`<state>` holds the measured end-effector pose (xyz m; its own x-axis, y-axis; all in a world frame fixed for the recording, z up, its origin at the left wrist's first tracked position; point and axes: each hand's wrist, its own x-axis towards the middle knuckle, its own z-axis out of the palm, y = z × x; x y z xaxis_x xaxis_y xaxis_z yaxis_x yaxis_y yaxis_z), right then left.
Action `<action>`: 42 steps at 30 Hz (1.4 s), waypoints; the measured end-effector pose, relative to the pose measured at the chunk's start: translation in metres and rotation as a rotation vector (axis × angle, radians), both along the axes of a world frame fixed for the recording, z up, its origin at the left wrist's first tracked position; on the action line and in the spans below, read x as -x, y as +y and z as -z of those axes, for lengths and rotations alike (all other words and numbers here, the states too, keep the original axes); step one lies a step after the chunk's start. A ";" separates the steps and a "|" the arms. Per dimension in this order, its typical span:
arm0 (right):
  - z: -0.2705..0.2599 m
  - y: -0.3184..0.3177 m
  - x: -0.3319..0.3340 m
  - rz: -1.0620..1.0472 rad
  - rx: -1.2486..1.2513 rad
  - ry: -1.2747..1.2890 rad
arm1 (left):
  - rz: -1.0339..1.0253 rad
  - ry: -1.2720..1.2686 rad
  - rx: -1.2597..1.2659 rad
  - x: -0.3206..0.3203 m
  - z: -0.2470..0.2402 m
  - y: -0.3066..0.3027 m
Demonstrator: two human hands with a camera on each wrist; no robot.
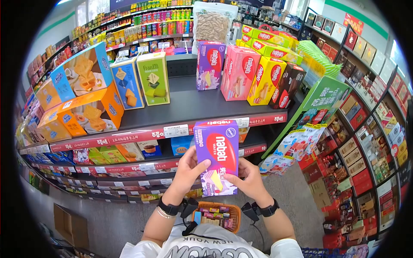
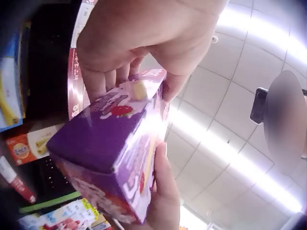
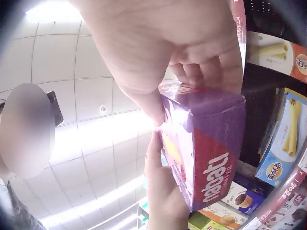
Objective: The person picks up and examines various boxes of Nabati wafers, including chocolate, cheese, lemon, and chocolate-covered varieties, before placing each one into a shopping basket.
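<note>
A purple wafer box (image 1: 220,148) with a red "nabati" oval stands upright between both hands, its front facing me. My left hand (image 1: 188,171) grips its left side, thumb across the front. Low on the right side, my right hand (image 1: 250,179) holds it, thumb also over the front. In the left wrist view, the fingers (image 2: 111,79) curl behind the wafer box (image 2: 103,127). Fingers also wrap its far side in the right wrist view, where the box (image 3: 217,139) shows a purple and red side panel.
On the top shelf (image 1: 185,112) are another purple wafer box (image 1: 210,66), a pink one (image 1: 240,73), a yellow one (image 1: 266,81) and green and blue biscuit boxes. An orange basket (image 1: 235,210) of small packs sits below. A cardboard box (image 1: 71,225) lies on the floor.
</note>
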<state>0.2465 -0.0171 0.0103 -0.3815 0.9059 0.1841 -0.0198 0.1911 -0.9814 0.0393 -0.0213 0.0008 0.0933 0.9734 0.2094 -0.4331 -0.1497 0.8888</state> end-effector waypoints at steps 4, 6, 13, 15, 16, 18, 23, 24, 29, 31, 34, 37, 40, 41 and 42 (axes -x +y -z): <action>-0.009 -0.024 -0.006 0.249 -0.172 -0.261 | -0.009 -0.101 0.114 -0.014 0.006 -0.012; -0.001 -0.029 -0.010 0.413 -0.616 -0.489 | 0.078 -0.145 0.047 -0.021 0.015 -0.020; 0.013 -0.057 -0.015 0.474 -1.027 -0.771 | 0.155 -0.395 -0.021 -0.040 0.012 -0.041; 0.016 -0.059 -0.012 0.435 -1.024 -0.803 | 0.127 -0.437 0.045 -0.041 0.014 -0.044; 0.021 -0.060 -0.013 0.398 -0.975 -0.790 | 0.102 -0.419 0.015 -0.041 0.020 -0.042; 0.022 -0.062 -0.011 0.402 -0.988 -0.832 | 0.069 -0.438 0.057 -0.039 0.019 -0.043; 0.025 -0.063 -0.016 0.418 -1.026 -0.949 | -0.040 -0.365 0.169 -0.034 0.010 -0.038; 0.024 -0.063 -0.017 0.413 -1.013 -0.946 | -0.082 -0.376 0.168 -0.035 0.005 -0.037; 0.005 -0.060 -0.021 0.268 -0.914 -0.840 | -0.181 -0.151 0.099 -0.035 0.003 -0.028; 0.000 -0.050 -0.024 0.266 -0.923 -0.796 | -0.126 -0.048 0.028 -0.035 -0.001 -0.024; -0.020 -0.035 -0.027 0.306 -0.975 -0.813 | 0.086 0.081 0.006 -0.034 0.002 -0.019; -0.042 -0.031 -0.027 0.210 -0.868 -0.849 | 0.204 0.253 -0.084 -0.039 0.004 -0.021; -0.025 -0.020 -0.029 0.089 -0.610 -0.761 | 0.164 0.515 -0.281 -0.040 0.014 -0.013; -0.021 -0.017 -0.030 0.078 -0.589 -0.733 | 0.161 0.455 -0.222 -0.040 0.017 -0.013; -0.017 -0.013 -0.030 0.067 -0.570 -0.704 | 0.156 0.395 -0.164 -0.040 0.018 -0.013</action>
